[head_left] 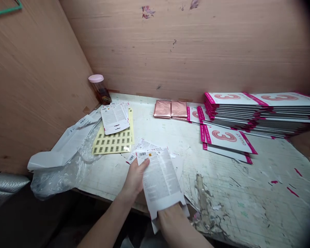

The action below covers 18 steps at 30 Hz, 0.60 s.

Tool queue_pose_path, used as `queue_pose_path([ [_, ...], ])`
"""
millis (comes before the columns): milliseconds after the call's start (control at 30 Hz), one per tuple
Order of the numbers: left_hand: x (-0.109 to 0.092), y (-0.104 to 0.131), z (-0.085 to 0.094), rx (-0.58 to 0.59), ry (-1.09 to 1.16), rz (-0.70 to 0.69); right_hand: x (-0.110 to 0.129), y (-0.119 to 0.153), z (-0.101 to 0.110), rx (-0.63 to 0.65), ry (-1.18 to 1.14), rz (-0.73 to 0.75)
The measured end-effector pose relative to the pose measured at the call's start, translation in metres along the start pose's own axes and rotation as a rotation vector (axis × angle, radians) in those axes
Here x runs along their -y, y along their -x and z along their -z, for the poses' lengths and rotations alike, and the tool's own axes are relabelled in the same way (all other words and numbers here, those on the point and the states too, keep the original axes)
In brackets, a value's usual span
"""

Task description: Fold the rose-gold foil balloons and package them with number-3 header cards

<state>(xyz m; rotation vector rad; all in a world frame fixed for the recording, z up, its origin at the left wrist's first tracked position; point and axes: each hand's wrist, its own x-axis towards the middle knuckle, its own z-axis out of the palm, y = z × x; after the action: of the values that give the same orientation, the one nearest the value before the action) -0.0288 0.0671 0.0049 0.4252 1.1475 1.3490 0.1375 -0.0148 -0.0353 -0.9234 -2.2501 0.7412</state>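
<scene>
My left hand (136,174) pinches the upper left edge of a white printed card sleeve (161,175), thumb on its front. The sleeve's open end faces me. My right hand (170,212) reaches into that open end; its fingers are hidden inside, so what they hold, if anything, does not show. Beneath the sleeve's top edge, more printed cards (131,157) lie on the white worktop (155,132). Left of them are yellow barcode sticker sheets (111,141) with several printed sleeves (115,119) on top.
A lidded jar (102,90) stands at the back left, near crumpled paper (67,141) and clear plastic (67,175). Rose-gold foil packets (162,109) lie at the back. Stacked pink-and-white sleeves (232,100) fill the back right, with loose ones (224,137) in front. Wooden panels enclose the worktop.
</scene>
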Motion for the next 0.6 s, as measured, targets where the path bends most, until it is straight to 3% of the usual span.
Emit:
queue_pose_path([
  [167, 0.009, -0.02, 0.009, -0.153, -0.269, -0.257, -0.006, 0.005, 0.023, -0.018, 0.189, 0.175],
  [233, 0.014, -0.012, 0.014, -0.206, -0.631, -0.47, -0.016, -0.008, 0.033, 0.002, 0.188, 0.147],
  [300, 0.02, 0.001, 0.023, -0.075, -1.148, -0.635, -0.028, -0.022, 0.037, 0.047, 0.154, 0.141],
  [367, 0.027, 0.012, 0.034, 0.178, -1.545, -0.642, -0.038, -0.031, 0.034, 0.089, 0.112, 0.123],
  [433, 0.035, 0.017, 0.045, 0.347, -1.747, -0.608, -0.045, -0.034, 0.026, 0.125, 0.094, 0.113],
  [600, 0.048, 0.011, 0.057, 0.345, -1.918, -0.675, -0.048, -0.034, 0.015, 0.157, 0.085, 0.151],
])
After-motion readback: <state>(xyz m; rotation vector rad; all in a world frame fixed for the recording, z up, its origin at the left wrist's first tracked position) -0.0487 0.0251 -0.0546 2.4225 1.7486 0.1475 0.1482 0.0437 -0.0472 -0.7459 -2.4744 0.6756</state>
